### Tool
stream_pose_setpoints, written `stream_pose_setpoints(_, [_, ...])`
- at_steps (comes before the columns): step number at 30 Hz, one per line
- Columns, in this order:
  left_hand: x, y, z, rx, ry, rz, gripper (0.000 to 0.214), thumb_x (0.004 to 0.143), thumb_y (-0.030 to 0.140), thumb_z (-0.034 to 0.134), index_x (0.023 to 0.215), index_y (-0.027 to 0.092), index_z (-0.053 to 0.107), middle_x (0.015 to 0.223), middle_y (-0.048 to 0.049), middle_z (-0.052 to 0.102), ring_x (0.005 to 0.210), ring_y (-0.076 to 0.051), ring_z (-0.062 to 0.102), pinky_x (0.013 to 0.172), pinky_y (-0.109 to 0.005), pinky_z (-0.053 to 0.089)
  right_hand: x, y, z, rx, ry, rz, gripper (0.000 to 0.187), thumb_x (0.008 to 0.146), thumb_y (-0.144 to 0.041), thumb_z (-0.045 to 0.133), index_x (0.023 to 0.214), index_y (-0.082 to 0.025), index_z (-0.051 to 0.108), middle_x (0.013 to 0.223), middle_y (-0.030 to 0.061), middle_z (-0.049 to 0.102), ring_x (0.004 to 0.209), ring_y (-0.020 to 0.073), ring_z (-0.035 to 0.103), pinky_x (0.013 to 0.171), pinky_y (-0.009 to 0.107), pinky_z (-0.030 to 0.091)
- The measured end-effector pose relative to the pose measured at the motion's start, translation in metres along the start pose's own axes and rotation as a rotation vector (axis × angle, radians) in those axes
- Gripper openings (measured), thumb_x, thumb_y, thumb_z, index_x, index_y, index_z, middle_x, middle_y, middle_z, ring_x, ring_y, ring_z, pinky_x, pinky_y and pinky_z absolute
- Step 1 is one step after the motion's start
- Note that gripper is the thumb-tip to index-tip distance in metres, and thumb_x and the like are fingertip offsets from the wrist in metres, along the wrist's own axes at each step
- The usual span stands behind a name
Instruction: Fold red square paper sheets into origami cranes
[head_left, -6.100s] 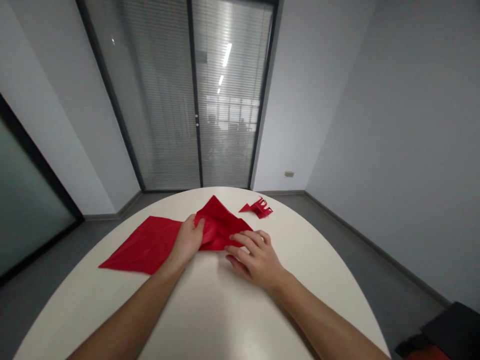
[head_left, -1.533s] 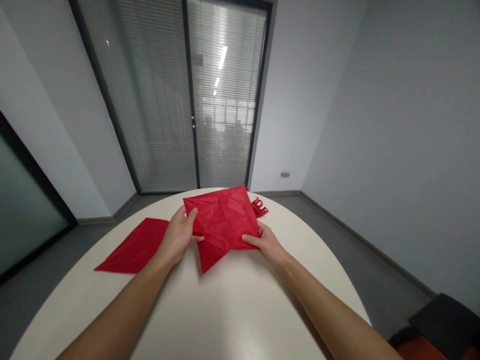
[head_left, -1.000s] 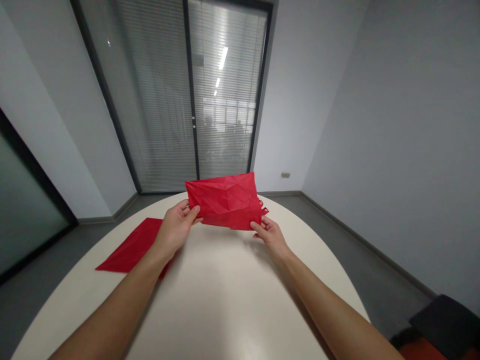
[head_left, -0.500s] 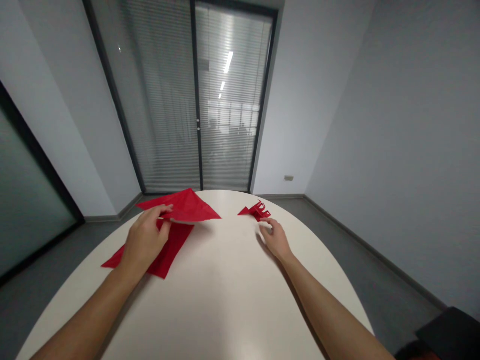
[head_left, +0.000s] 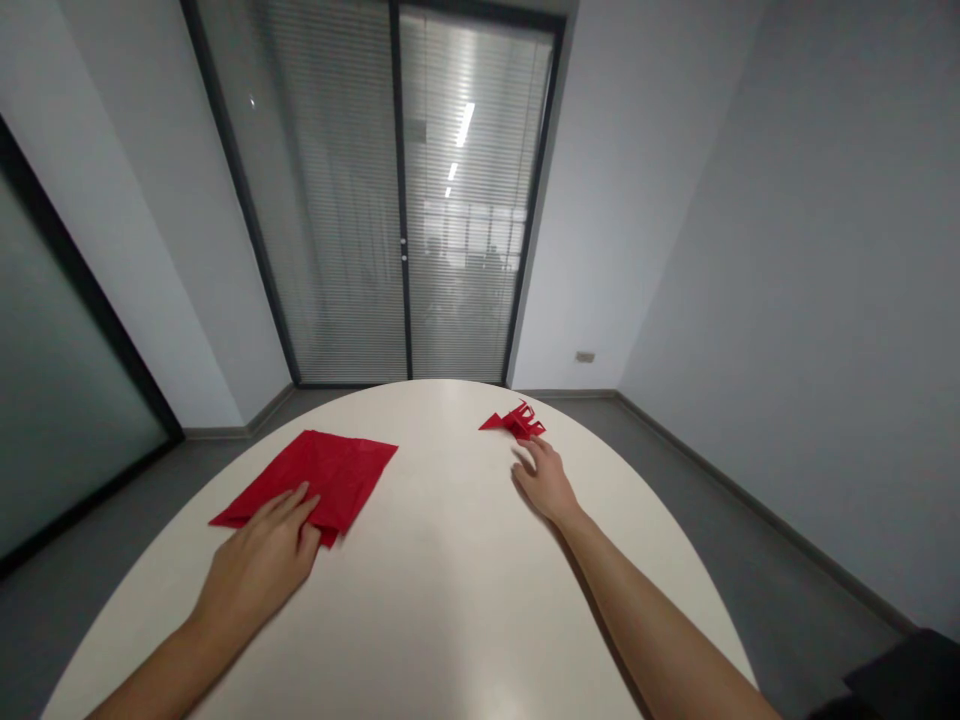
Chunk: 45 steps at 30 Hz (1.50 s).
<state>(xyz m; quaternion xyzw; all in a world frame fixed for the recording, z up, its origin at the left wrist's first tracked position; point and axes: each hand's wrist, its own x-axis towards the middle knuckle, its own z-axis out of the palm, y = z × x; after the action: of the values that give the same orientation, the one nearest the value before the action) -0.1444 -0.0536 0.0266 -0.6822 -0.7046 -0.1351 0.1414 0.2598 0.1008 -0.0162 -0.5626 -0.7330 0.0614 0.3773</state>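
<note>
On the left of the table lie red paper sheets (head_left: 322,470), one on top of the other, with slightly uneven edges. The fingers of my left hand (head_left: 262,550) rest stretched out over the near edge of the paper. Farther right lies a small red paper cut-out (head_left: 517,420) with jagged, openwork edges. Just in front of it is my right hand (head_left: 547,485), low over the table, its fingers apart and nothing seen between them. The fingertips are at the near side of the cut-out; whether they touch it I cannot tell.
The round white table (head_left: 450,580) fills the lower view. Beyond it are a glass partition with blinds (head_left: 465,260) and a wall socket (head_left: 585,357). A dark object (head_left: 907,680) stands at the lower right, off the table.
My left hand has moved toward me, and the raised red sheet it pinched now lies on the other sheet. My right hand has stayed by the cut-out.
</note>
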Motion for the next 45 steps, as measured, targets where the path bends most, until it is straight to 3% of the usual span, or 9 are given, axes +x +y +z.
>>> stream_pose_setpoints(5, [0.006, 0.018, -0.022, 0.081, 0.054, -0.012, 0.052, 0.089, 0.034, 0.041, 0.124, 0.006, 0.069, 0.138, -0.0215, 0.06, 0.124, -0.041, 0.057, 0.101, -0.057, 0.046, -0.002, -0.006, -0.002, -0.054, -0.042, 0.012, 0.05, 0.086, -0.029, 0.057, 0.133, -0.014, 0.061, 0.149, 0.0177, 0.044, 0.136, 0.0344, 0.043, 0.115, 0.048, 0.035])
stream_pose_setpoints(9, [0.015, 0.064, -0.029, -0.03, 0.034, 0.055, 0.051, 0.096, 0.038, 0.038, 0.13, 0.012, 0.064, 0.143, -0.0169, 0.057, 0.13, -0.038, 0.052, 0.102, -0.056, 0.044, -0.002, -0.009, -0.004, -0.085, -0.066, 0.015, 0.053, 0.085, -0.028, 0.06, 0.136, -0.014, 0.06, 0.157, 0.0179, 0.034, 0.138, 0.0366, 0.04, 0.114, 0.05, 0.036])
stream_pose_setpoints(15, [0.023, 0.154, -0.01, -0.311, -0.148, 0.196, 0.047, 0.1, 0.037, 0.039, 0.133, 0.011, 0.06, 0.145, -0.0168, 0.055, 0.132, -0.031, 0.051, 0.106, -0.045, 0.044, 0.002, -0.01, -0.01, -0.147, -0.163, 0.023, 0.056, 0.087, -0.031, 0.059, 0.142, -0.022, 0.055, 0.165, 0.0135, 0.021, 0.13, 0.0374, 0.051, 0.106, 0.049, 0.04])
stream_pose_setpoints(19, [0.02, 0.183, 0.007, -0.371, -0.155, 0.223, 0.041, 0.098, 0.034, 0.044, 0.13, 0.016, 0.062, 0.142, -0.0147, 0.058, 0.127, -0.032, 0.053, 0.103, -0.049, 0.043, 0.007, -0.005, -0.008, -0.155, -0.199, 0.045, 0.059, 0.089, -0.033, 0.055, 0.146, -0.018, 0.05, 0.163, 0.0142, 0.027, 0.131, 0.0375, 0.049, 0.107, 0.049, 0.038])
stream_pose_setpoints(25, [0.019, 0.177, 0.02, -0.579, -0.08, 0.162, 0.034, 0.097, 0.029, 0.044, 0.124, 0.019, 0.063, 0.131, -0.0121, 0.065, 0.124, -0.028, 0.057, 0.104, -0.045, 0.044, 0.007, -0.008, -0.01, -0.034, -0.073, 0.006, 0.058, 0.087, -0.028, 0.054, 0.142, -0.013, 0.052, 0.151, 0.0158, 0.047, 0.132, 0.0324, 0.048, 0.111, 0.046, 0.037])
stream_pose_setpoints(31, [0.028, 0.167, 0.034, -0.986, -0.054, -0.065, 0.045, 0.095, 0.031, 0.051, 0.138, 0.019, 0.049, 0.131, -0.0148, 0.063, 0.115, -0.025, 0.064, 0.095, -0.041, 0.05, -0.002, -0.059, -0.021, 0.324, 0.21, -0.039, 0.025, 0.09, -0.029, 0.056, 0.104, -0.02, 0.075, 0.114, 0.0116, 0.069, 0.111, 0.028, 0.061, 0.104, 0.046, 0.044])
stream_pose_setpoints(37, [0.038, 0.164, 0.029, -1.287, -0.043, -0.074, 0.057, 0.093, 0.033, 0.057, 0.145, 0.021, 0.041, 0.144, -0.0165, 0.054, 0.131, -0.026, 0.054, 0.098, -0.039, 0.049, -0.026, -0.11, -0.02, 0.654, -0.012, -0.164, 0.021, 0.094, -0.031, 0.059, 0.108, -0.027, 0.074, 0.113, 0.0079, 0.067, 0.109, 0.0233, 0.062, 0.101, 0.04, 0.046])
stream_pose_setpoints(41, [0.047, 0.164, 0.025, -1.404, -0.072, -0.061, 0.041, 0.095, 0.038, 0.056, 0.131, 0.019, 0.054, 0.129, -0.0132, 0.065, 0.115, -0.024, 0.064, 0.1, -0.039, 0.048, -0.032, -0.116, -0.017, 0.715, -0.111, -0.251, 0.03, 0.096, -0.029, 0.057, 0.124, -0.03, 0.068, 0.125, 0.0083, 0.063, 0.12, 0.0235, 0.058, 0.107, 0.041, 0.043])
stream_pose_setpoints(45, [0.052, 0.163, 0.027, -1.545, -0.05, -0.078, 0.035, 0.094, 0.04, 0.056, 0.121, 0.018, 0.059, 0.119, -0.0113, 0.07, 0.107, -0.024, 0.067, 0.097, -0.037, 0.049, -0.03, -0.112, -0.008, 0.798, -0.123, -0.235, 0.033, 0.098, -0.025, 0.053, 0.128, -0.03, 0.065, 0.125, 0.0088, 0.061, 0.112, 0.0214, 0.061, 0.097, 0.038, 0.051])
